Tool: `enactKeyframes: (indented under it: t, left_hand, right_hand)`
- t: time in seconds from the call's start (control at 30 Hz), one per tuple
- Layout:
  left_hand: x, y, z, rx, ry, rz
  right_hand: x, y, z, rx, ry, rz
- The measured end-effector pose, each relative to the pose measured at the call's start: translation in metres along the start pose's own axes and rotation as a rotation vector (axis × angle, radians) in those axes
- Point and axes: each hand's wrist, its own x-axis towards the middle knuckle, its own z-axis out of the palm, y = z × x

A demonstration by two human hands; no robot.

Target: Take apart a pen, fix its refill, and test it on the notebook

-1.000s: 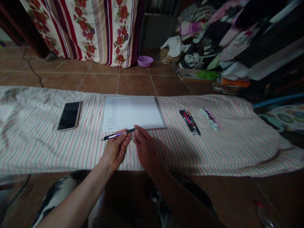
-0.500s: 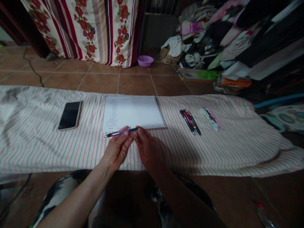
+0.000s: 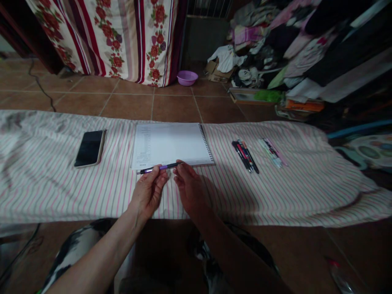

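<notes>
A purple and black pen (image 3: 159, 168) lies level between both my hands, just above the striped cloth (image 3: 275, 192). My left hand (image 3: 149, 192) pinches its middle with thumb and fingers. My right hand (image 3: 190, 189) has its fingertips closed on the pen's right end. Right behind the pen a spiral notebook (image 3: 171, 145) lies open on the cloth, with a printed column on its left page.
A dark phone (image 3: 90, 148) rests on the cloth to the left. Several pens (image 3: 245, 156) and a patterned strip (image 3: 272, 152) lie to the right. Beyond the cloth are brown floor tiles, a flowered curtain (image 3: 122, 36), a purple bowl (image 3: 187, 77) and piled clothes (image 3: 275, 45).
The pen has shifted a little to the right and turned more level. Both hands stay on it, with the fingers slightly rearranged.
</notes>
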Motion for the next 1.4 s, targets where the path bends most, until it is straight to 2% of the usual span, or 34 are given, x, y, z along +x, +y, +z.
enactKeyframes:
  t: [0.27,0.67,1.0,1.13,1.4]
  left_hand:
    - [0.0009,-0.0007,-0.0018,0.013,-0.042,0.022]
    - [0.0018,-0.0022,-0.0037,0.046,-0.056,0.026]
    - [0.0003,-0.0034,-0.0022,0.034,-0.112,-0.016]
    - [0.0016,-0.0043,-0.0045,0.025,-0.133,-0.022]
    - [0.0034,-0.0025,-0.0051,-0.008,-0.021,0.01]
  right_hand:
    - [0.002,0.0025,0.0002,0.113,0.001,0.004]
    - [0.0033,0.0046,0.0003,0.031,0.034,-0.078]
    - [-0.0028,0.0015,0.002,0.042,-0.034,-0.019]
    - [-0.0006,0.0034,0.0011,0.071,-0.012,0.005]
    - [0.0028,0.0043,-0.002,0.046,0.05,-0.015]
